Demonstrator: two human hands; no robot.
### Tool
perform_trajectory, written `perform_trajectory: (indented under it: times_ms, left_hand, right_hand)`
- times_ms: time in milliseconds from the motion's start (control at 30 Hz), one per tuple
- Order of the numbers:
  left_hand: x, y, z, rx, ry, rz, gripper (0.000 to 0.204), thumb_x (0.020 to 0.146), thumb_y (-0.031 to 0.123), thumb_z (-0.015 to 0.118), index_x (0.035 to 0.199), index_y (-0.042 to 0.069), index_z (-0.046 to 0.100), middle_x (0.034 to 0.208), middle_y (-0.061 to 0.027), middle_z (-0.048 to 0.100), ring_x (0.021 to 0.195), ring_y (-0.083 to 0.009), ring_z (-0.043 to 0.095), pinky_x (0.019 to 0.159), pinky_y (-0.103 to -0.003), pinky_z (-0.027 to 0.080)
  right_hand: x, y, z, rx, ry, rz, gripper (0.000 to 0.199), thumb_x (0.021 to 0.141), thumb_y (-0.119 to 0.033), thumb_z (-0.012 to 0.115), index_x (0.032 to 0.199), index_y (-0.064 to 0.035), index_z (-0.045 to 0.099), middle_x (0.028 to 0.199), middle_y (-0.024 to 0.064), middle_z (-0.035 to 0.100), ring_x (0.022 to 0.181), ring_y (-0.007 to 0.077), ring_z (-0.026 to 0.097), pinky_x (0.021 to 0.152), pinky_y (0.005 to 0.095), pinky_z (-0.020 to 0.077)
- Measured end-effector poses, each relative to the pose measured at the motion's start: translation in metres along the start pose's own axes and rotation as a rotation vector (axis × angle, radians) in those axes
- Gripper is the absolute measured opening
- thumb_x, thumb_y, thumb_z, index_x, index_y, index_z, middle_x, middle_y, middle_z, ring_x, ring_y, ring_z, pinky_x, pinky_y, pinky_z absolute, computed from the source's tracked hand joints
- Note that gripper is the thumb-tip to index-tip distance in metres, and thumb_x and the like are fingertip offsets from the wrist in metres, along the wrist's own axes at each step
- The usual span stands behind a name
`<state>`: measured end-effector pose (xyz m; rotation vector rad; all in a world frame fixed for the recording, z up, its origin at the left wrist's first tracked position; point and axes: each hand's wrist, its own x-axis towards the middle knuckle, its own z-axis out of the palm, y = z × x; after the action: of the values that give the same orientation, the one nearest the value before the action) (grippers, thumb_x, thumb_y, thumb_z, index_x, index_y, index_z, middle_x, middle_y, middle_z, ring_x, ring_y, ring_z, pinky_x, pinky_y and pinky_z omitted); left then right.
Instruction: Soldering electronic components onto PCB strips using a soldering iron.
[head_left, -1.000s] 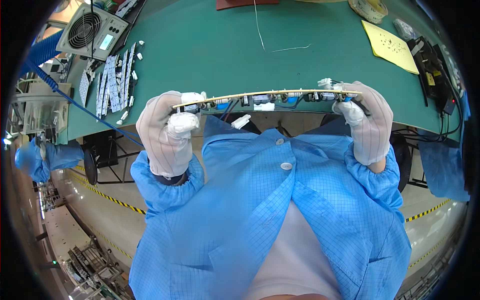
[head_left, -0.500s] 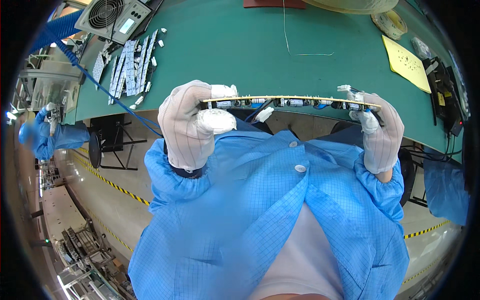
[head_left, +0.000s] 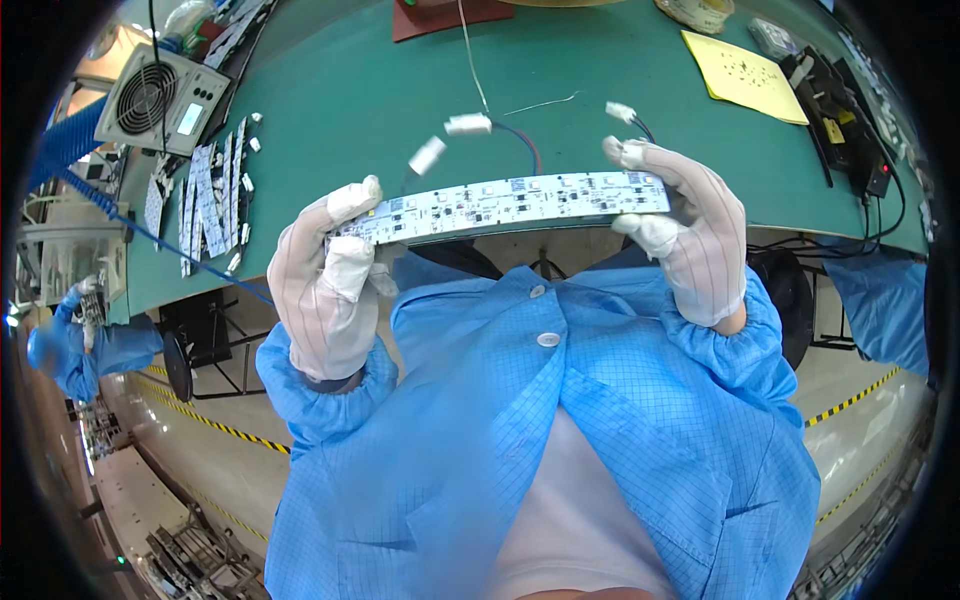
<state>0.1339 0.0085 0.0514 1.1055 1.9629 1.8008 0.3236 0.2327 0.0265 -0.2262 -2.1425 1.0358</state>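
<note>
Both my hands wear white gloves and hold a long narrow white circuit board (head_left: 510, 203) by its ends, in front of my chest. My left hand (head_left: 325, 285) pinches the left end, thumb on top. My right hand (head_left: 685, 235) grips the right end. The board's populated face is turned toward me. Short wires with white connectors (head_left: 467, 124) dangle from its far edge, one white plug (head_left: 621, 111) near my right fingers. I wear a blue lab coat.
A green bench mat (head_left: 400, 90) lies beyond the board. On it are a grey fan unit (head_left: 160, 100) at the far left, several white strips (head_left: 205, 195), a yellow sheet (head_left: 745, 75) and black devices with cables (head_left: 845, 100) at the right. Another person in blue (head_left: 85, 345) is at the left.
The board was edge-on to me; it has tipped so its face shows. Both hands have risen slightly and the wires now hang in view behind it.
</note>
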Motion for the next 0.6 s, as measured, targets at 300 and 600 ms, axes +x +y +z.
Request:
perform_trajectory:
  times_ms: [300,600]
  left_hand:
    - [-0.002,-0.002,-0.007,0.209,-0.063,0.098,0.055,0.091,0.044,0.065,0.120,-0.002,0.060,0.101,-0.0103,0.062,0.076,-0.0138,0.062,0.051,-0.021,0.048]
    - [-0.004,-0.006,-0.006,0.192,0.042,0.132,0.056,0.090,0.045,0.067,0.119,-0.002,0.061,0.104,-0.0115,0.062,0.076,-0.0135,0.062,0.051,-0.021,0.048]
  right_hand:
    - [-0.012,0.013,-0.005,0.696,-0.194,0.181,0.085,0.067,-0.035,0.086,0.135,-0.0014,0.048,0.132,0.0171,0.056,0.121,0.0358,0.056,0.108,0.0514,0.0401]
    - [-0.001,0.012,-0.007,0.476,-0.207,-0.089,0.091,0.072,-0.035,0.083,0.144,-0.0021,0.038,0.143,0.0238,0.044,0.127,0.0363,0.050,0.111,0.0513,0.0353]
